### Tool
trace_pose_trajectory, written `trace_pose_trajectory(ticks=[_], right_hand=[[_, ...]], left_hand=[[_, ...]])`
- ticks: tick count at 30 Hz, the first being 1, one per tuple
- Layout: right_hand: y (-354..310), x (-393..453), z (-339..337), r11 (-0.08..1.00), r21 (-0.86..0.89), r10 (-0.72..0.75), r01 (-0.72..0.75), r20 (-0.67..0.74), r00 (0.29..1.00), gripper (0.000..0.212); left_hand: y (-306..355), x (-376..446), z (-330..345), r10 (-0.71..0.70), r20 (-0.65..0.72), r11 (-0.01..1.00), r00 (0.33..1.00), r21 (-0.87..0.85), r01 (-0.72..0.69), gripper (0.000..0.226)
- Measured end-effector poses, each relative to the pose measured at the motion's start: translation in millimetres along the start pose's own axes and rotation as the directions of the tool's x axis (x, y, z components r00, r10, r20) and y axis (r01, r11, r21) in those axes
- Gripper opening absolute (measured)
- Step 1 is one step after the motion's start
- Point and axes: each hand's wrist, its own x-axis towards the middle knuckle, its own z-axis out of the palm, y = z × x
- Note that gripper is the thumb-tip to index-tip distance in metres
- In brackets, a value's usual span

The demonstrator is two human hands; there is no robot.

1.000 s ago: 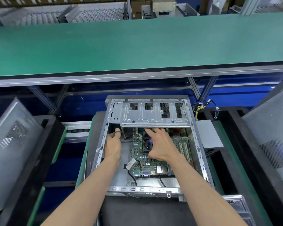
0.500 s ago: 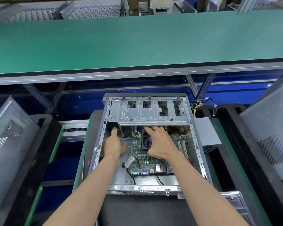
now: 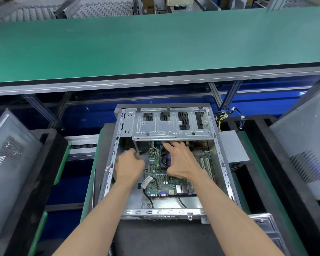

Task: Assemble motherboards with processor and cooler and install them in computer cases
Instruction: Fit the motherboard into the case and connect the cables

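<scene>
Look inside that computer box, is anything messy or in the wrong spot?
Mostly tidy. The odd bit: a grey power supply sits outside the computer case, on its right, with coloured wires loose beside it. Inside, the motherboard lies flat; nothing looks broken.

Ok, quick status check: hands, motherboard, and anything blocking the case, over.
Both hands inside the open case. Right hand spread over the cooler fan on the motherboard. Left hand curled at the board's left edge; grasp unclear. Drive bracket overhangs the far end.

Factory assy line: green conveyor belt (image 3: pixel 155 45), alu frame, open PC cases (image 3: pixel 166 163) on trays.
</scene>
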Motion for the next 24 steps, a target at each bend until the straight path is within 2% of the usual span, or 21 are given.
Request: trace_pose_trajectory(ticks=[1, 2, 3, 4, 6, 9, 11, 13, 16, 17, 19, 21, 22, 24], right_hand=[[0, 0, 0, 1.0, 0.002, 0.0, 0.0, -0.002, 1.0, 0.104], [0, 0, 0, 1.0, 0.001, -0.001, 0.001, -0.003, 1.0, 0.104], [0, 0, 0, 1.0, -0.001, -0.003, 0.003, -0.004, 1.0, 0.105], [0, 0, 0, 1.0, -0.005, -0.004, 0.004, -0.003, 1.0, 0.104], [0, -1, 0, 1.0, -0.016, -0.005, 0.005, 0.002, 1.0, 0.104], [-1, 0, 0, 1.0, -0.017, -0.003, 0.003, 0.008, 1.0, 0.104], [-1, 0, 0, 1.0, -0.012, -0.001, 0.001, 0.009, 1.0, 0.105], [-1, -1, 0, 1.0, -0.008, 0.0, 0.0, 0.009, 1.0, 0.105], [-1, -1, 0, 1.0, -0.003, 0.003, -0.003, 0.014, 1.0, 0.106], [-1, -1, 0, 1.0, -0.003, 0.003, -0.003, 0.015, 1.0, 0.106], [-1, -1, 0, 1.0, -0.006, 0.0, 0.0, 0.015, 1.0, 0.106], [-1, -1, 0, 1.0, -0.004, -0.001, 0.001, 0.015, 1.0, 0.106], [-1, -1, 0, 1.0, -0.005, 0.0, 0.0, 0.014, 1.0, 0.105], [0, -1, 1, 1.0, -0.009, 0.004, -0.004, 0.015, 1.0, 0.105]], left_hand=[[0, -2, 3, 0.067, 0.048, 0.947, 0.997, 0.31, -0.079, 0.008], [1, -4, 6, 0.086, 0.112, 0.848, 0.99, 0.513, -0.132, 0.011], [4, -5, 7, 0.064, 0.182, 0.768, 0.981, 0.619, -0.165, 0.012], [6, -6, 8, 0.028, 0.238, 0.741, 0.971, 0.647, -0.18, 0.014], [5, -4, 9, -0.07, 0.315, 0.81, 0.946, 0.572, -0.131, 0.018], [3, -2, 7, -0.213, 0.399, 0.94, 0.892, 0.332, 0.076, 0.022], [3, -2, 7, -0.197, 0.335, 0.961, 0.921, 0.25, 0.115, 0.015], [1, -1, 9, -0.185, 0.204, 0.975, 0.961, 0.164, 0.152, 0.024], [-3, 3, 8, -0.257, 0.12, 0.953, 0.959, -0.131, 0.272, 0.023], [-4, 4, 8, -0.284, 0.117, 0.913, 0.952, -0.27, 0.306, 0.019], [-4, 7, 6, -0.376, 0.146, 0.737, 0.915, -0.551, 0.391, 0.023], [-2, 9, 5, -0.399, 0.266, 0.416, 0.877, -0.8, 0.432, 0.016], [0, 9, 4, -0.377, 0.307, 0.27, 0.874, -0.866, 0.421, 0.015], [2, 9, 2, -0.344, 0.335, 0.103, 0.877, -0.915, 0.39, 0.027]])
